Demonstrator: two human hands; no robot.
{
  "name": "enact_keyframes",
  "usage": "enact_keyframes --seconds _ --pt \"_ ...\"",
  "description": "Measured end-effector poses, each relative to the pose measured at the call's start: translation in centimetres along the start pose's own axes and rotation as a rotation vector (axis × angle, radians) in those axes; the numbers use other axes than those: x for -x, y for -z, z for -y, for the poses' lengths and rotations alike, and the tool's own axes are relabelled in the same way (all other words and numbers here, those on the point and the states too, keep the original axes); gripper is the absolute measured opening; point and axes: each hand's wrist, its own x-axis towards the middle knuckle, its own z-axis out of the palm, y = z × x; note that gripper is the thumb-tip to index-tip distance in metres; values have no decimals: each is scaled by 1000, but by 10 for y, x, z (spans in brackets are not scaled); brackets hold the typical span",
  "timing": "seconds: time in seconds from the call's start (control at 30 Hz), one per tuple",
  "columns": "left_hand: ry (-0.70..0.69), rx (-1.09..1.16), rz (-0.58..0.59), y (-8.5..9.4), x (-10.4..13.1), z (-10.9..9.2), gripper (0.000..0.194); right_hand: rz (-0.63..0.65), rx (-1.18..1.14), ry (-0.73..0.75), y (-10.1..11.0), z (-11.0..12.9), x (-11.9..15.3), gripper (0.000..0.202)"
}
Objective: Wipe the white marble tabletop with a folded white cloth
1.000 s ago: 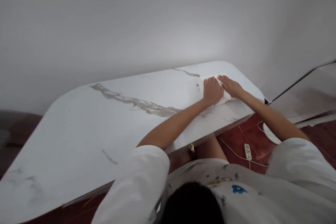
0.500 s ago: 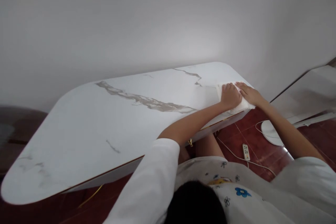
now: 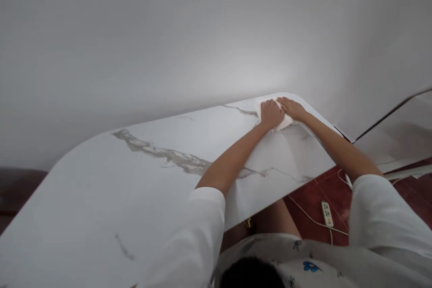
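A thin white cloth (image 3: 286,122) lies on the white marble-patterned tabletop (image 3: 151,202), near its far right end. My left hand (image 3: 272,114) presses on the cloth from the left, fingers bent over it. Beside it, my right hand (image 3: 293,109) rests flat with fingers stretched out across the cloth's right part. The two hands almost meet at the fingertips. Much of the cloth is hidden under them.
A pale wall (image 3: 202,31) runs along the table's back edge. On the red tiled floor (image 3: 308,202) lies a power strip (image 3: 326,213) with a white cable. A pale panel-like object (image 3: 405,130) stands at the right.
Both hands and the cloth have moved from the table's front right edge toward the back edge, slightly leftward. The view has shifted too, so the tabletop sits lower in the picture.
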Motion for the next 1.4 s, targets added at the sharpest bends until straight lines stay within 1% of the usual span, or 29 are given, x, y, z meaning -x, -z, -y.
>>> enact_keyframes --seconds 0.1,0.17,0.27,0.37,0.47,0.57,0.63,0.73,0.83,0.97,1.03,1.1,1.17,1.23,1.3,1.4 --pt "32 -27 -4 -7 -22 20 41 18 11 38 -5 -3 -33 50" --pt "49 -35 -12 -14 -39 24 40 32 22 44 -5 -11 -48 50" --pt "73 -31 -26 -26 -62 20 41 35 18 20 -6 -33 -61 49" --pt "60 -12 -25 -38 -82 4 42 20 -19 -16 -8 -64 -59 50" --pt "14 24 -16 -47 -92 -19 43 -15 -59 -49 -7 -95 -44 52" --pt "-27 62 -15 -52 -91 -47 42 -26 -67 -77 -1 -117 -16 56" --pt "-56 78 -16 -53 -83 -65 42 -16 -64 -87 5 -124 9 59" --pt "-106 90 -25 -50 -60 -92 42 -6 -68 -100 17 -123 53 61" --pt "-158 101 -33 -42 -30 -117 43 -11 -69 -101 30 -113 100 60" --pt "-210 111 -26 -28 12 -148 45 -5 -28 -108 45 -94 157 59" --pt "-224 116 -14 -18 32 -159 47 5 13 -123 52 -81 179 58" --pt "-237 114 -1 -8 52 -163 49 15 65 -134 58 -62 197 57" --pt "-258 99 7 2 71 -161 50 13 126 -141 62 -37 208 56" --pt "-274 79 23 13 90 -150 50 0 185 -140 65 -6 213 55" --pt "-270 56 50 27 111 -132 52 -15 219 -124 64 29 212 54" --pt "-218 4 104 54 148 -93 55 -33 184 -64 57 88 203 53"
